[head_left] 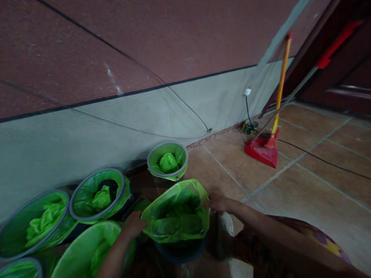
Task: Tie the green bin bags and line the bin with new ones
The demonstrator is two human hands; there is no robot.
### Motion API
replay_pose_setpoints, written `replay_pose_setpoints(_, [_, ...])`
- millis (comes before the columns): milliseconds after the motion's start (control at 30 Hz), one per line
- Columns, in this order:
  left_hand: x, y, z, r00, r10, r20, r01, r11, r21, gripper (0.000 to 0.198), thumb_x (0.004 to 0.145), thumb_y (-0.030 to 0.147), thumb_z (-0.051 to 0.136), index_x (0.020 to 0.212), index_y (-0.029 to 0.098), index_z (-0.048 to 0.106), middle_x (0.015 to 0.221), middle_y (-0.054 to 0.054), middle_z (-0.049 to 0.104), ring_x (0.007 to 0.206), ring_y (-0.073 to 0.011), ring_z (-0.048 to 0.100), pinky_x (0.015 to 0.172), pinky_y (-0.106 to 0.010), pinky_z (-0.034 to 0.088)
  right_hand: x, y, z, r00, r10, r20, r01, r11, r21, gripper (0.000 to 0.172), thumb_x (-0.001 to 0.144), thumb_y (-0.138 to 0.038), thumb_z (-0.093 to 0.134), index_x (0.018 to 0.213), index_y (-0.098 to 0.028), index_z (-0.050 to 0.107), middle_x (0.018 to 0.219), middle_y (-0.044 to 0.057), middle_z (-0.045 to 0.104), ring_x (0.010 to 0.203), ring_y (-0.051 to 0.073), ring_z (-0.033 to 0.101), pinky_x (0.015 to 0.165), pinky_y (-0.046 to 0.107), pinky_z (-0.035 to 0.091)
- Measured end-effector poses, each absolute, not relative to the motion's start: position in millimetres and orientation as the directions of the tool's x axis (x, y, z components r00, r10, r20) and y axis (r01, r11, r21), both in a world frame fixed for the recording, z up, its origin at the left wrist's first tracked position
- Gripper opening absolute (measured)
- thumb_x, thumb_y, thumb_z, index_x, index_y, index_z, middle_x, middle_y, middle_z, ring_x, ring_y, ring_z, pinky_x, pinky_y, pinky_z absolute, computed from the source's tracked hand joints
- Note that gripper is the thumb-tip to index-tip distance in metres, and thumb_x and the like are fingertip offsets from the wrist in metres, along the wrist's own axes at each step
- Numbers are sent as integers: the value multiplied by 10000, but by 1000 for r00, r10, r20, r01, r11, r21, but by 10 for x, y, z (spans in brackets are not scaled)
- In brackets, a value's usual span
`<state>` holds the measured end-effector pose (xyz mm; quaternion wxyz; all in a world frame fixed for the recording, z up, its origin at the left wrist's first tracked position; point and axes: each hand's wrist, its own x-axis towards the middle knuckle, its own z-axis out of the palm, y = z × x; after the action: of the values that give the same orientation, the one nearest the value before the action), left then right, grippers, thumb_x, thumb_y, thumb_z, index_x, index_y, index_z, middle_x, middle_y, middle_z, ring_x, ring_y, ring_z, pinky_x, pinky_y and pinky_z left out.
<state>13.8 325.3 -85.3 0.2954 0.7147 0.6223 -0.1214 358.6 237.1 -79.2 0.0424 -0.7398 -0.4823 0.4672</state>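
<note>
A green plastic bag (178,230) is spread wide above a dark blue bin (181,254), its mouth facing up. My left hand (135,224) is closed on the bag's left edge. On the opposite side my right hand (217,203) grips the right edge of the same bag. The bag's lower part hangs into the shadow of the bin, so how far down it reaches is hard to see. Just left of my left forearm stands a large bin with a green liner (76,252).
More green-lined bins with grey rims (97,194) crowd the left, and a small one (168,160) stands by the wall. A red dustpan (262,151) and a yellow-handled broom (281,85) stand at the right. A black cable (323,155) crosses the tiled floor.
</note>
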Motion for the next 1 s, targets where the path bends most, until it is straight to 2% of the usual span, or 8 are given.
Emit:
replay_pose_setpoints(167, [139, 3277, -648, 223, 804, -551, 964, -265, 3, 265, 816, 121, 448, 776, 128, 710, 925, -142, 742, 943, -237, 695, 781, -277, 456, 3490, 2299, -595, 104, 741, -664, 825, -437, -358, 279, 893, -220, 496, 748, -108, 707, 746, 103, 715, 666, 171, 669, 552, 214, 474])
replay_pose_setpoints(367, [30, 3443, -154, 183, 880, -439, 974, -223, -39, 327, 867, 206, 425, 773, 150, 732, 923, -139, 750, 953, -262, 685, 842, -323, 465, 3785, 2380, -245, 243, 892, -381, 913, -343, -221, 258, 878, -162, 498, 1008, -75, 703, 1100, 209, 703, 1045, 294, 648, 863, 325, 465])
replay_pose_setpoints(467, [38, 3447, 57, 114, 953, -282, 985, -71, 159, 252, 850, 276, 495, 768, 213, 724, 854, -37, 755, 880, -227, 677, 831, -309, 471, 3765, 2377, -63, 262, 938, -227, 881, -328, -339, 320, 958, -270, 402, 1023, -130, 682, 1043, 161, 720, 996, 244, 658, 878, 305, 446])
replay_pose_setpoints(533, [133, 3387, 151, 93, 978, -189, 906, -4, 424, 210, 815, 348, 548, 794, 237, 726, 811, 7, 751, 820, -209, 668, 794, -298, 482, 3632, 2396, 40, 226, 965, -135, 774, -262, -577, 440, 993, -402, 317, 959, -159, 681, 947, 119, 728, 891, 209, 663, 834, 291, 458])
replay_pose_setpoints(667, [539, 3189, 262, 160, 983, -90, 437, 11, 899, 306, 699, 462, 670, 836, 198, 742, 939, -43, 765, 899, -232, 666, 820, -311, 502, 3245, 2480, 173, 129, 988, -85, 126, -101, -987, 570, 932, -626, 342, 921, -165, 678, 899, 91, 719, 811, 194, 657, 751, 301, 498])
replay_pose_setpoints(733, [770, 3106, 298, 202, 977, -67, 268, 10, 963, 276, 682, 447, 695, 764, 188, 742, 1025, -64, 755, 983, -245, 652, 872, -324, 496, 3074, 2524, 218, 34, 985, -169, -205, -159, -966, 621, 867, -717, 400, 944, -161, 664, 852, 88, 711, 745, 182, 658, 687, 296, 507])
replay_pose_setpoints(800, [959, 3067, 318, 242, 967, -78, 196, 30, 980, 242, 678, 423, 703, 719, 187, 742, 1035, -62, 749, 977, -238, 649, 875, -330, 496, 2935, 2567, 254, -57, 972, -227, -351, -232, -907, 641, 820, -754, 446, 952, -160, 647, 723, 50, 678, 569, 132, 596, 561, 256, 468])
replay_pose_setpoints(1000, [1152, 3141, 277, 330, 943, -52, 47, 38, 998, 202, 671, 368, 719, 721, 178, 764, 1064, -66, 739, 1056, -241, 634, 939, -330, 472, 2664, 2690, 258, -204, 949, -242, -240, -288, -927, 477, 797, -593, 621, 1032, -178, 597, 570, -56, 572, 374, 39, 321, 370, 180, 224])
